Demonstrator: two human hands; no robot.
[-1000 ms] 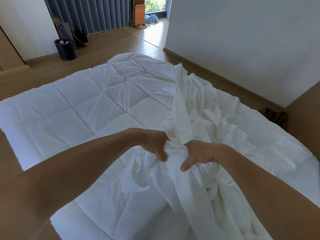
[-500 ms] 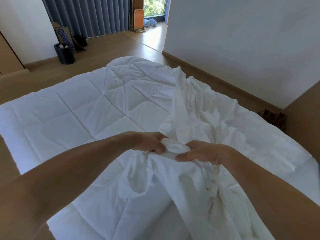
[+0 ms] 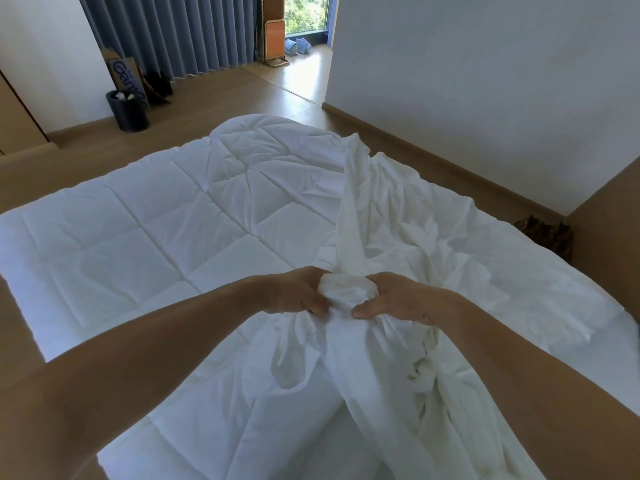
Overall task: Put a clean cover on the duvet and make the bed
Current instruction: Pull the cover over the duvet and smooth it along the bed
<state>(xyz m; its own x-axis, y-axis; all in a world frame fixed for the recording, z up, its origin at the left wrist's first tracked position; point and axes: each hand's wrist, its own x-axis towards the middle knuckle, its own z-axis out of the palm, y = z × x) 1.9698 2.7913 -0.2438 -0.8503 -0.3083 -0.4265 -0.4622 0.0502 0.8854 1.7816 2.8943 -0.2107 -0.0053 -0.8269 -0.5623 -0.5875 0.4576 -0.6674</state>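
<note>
**Both hands clamped on bunched cover**

Head view: your left hand [image 3: 294, 294] and right hand [image 3: 401, 301] both grip one gathered wad of the white cover [image 3: 433, 244]. Fingers are curled round it, thumbs on the near side, and the wad is squeezed between the two hands. From your fingers the cover runs away as a twisted ridge, spreads crumpled to their right, and hangs below them toward you. The quilted duvet [image 3: 156, 244] lies flat left of and beyond your fingers. Far beyond, left: black bin [image 3: 130, 110], cardboard box [image 3: 126, 76], grey curtain [image 3: 180, 32].
</note>
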